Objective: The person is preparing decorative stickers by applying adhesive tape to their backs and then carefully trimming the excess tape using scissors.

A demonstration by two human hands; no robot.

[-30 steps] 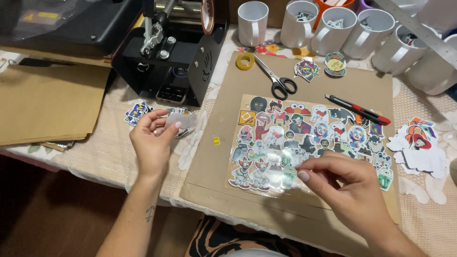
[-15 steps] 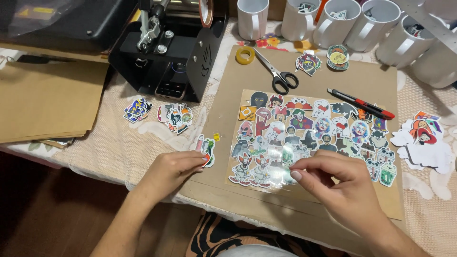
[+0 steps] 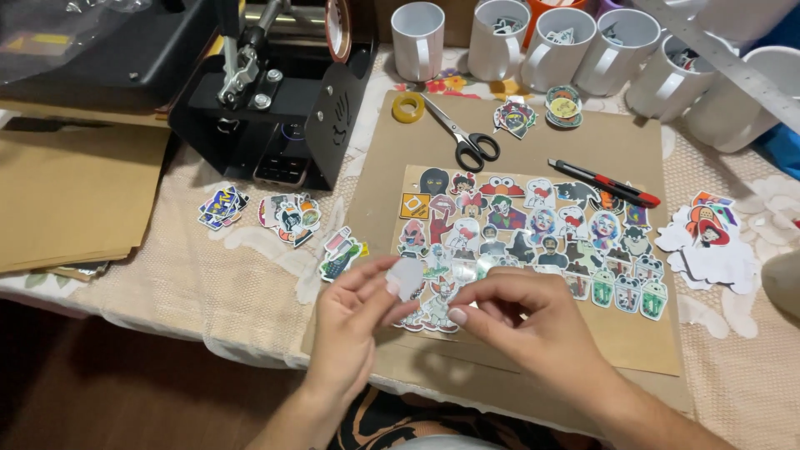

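My left hand [image 3: 350,321] pinches a small pale sticker piece [image 3: 407,277] between thumb and fingers at the near left corner of a collage of colourful stickers [image 3: 533,229] laid on brown cardboard [image 3: 600,146]. My right hand [image 3: 533,321] hovers just right of it, fingertips pressed on the glossy film over the collage's lower left part. A loose striped sticker [image 3: 340,254] lies just left of the cardboard.
Scissors [image 3: 462,137], a yellow tape roll [image 3: 408,107] and a red-black knife [image 3: 604,183] lie on the cardboard. A black heat press [image 3: 275,100] stands behind left, white mugs [image 3: 567,42] at the back, sticker piles [image 3: 287,215] left and cut-outs [image 3: 708,242] right, brown paper [image 3: 67,196] far left.
My left hand moved right from the loose stickers on the cloth to the collage's near corner and now holds a small pale sticker piece. The right hand stayed on the film.
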